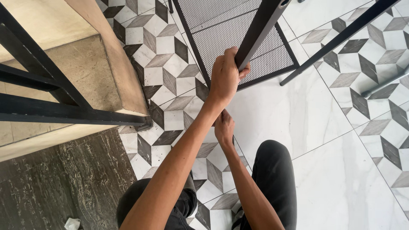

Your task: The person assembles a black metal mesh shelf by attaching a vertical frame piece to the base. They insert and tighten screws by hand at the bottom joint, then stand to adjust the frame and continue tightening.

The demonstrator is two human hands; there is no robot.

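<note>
My left hand (224,78) is wrapped around a black square metal tube (260,29) that slants up to the top edge. Behind the tube lies a black metal mesh panel (232,40) in a black frame, low over the tiled floor. A second black tube (341,37) slants from the panel's corner to the upper right. My right hand (223,127) sits lower, just under my left forearm, with its fingers curled. The forearm hides what is under that hand, and I cannot tell if it holds anything. My knees in black trousers (272,170) are bent below.
A black metal frame (47,111) crosses a beige stone step (87,68) on the left. Dark marble (64,183) with a crumpled white scrap (71,223) lies at the lower left. Patterned grey and white tiles (166,51) and white marble tiles (341,183) cover the floor.
</note>
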